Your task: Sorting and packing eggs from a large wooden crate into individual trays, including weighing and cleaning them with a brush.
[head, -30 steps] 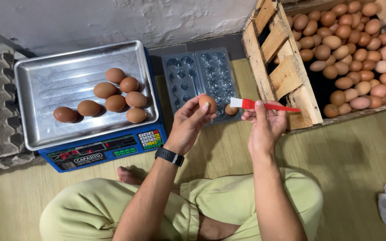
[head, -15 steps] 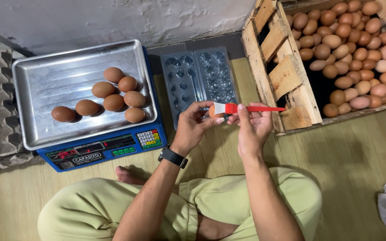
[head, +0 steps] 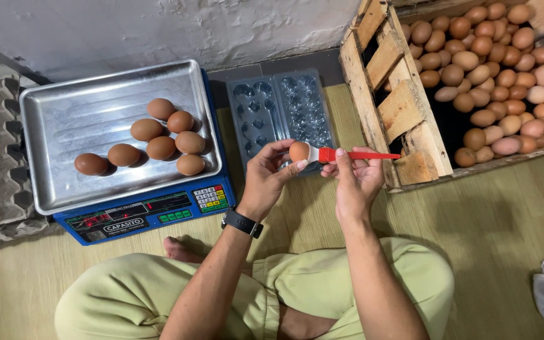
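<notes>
Egg [head: 298, 152] at centre, pinched in left hand [head: 271, 178]; brush [head: 341, 155] bristles touching egg at its 3 o'clock, handle clamped in right hand [head: 355, 182]. Clear tray [head: 281, 113] just behind at 12. Scale [head: 121, 141] with seven eggs at 9. Crate [head: 404, 107] of eggs at 2.

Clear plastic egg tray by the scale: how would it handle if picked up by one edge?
The clear plastic egg tray looks thin, so probably light and floppy. Glossy cups suggest a slippery grip. It looks empty, so nothing should roll out.

Wooden floor [head: 505, 226], seemingly plastered wall [head: 158, 31]
</notes>
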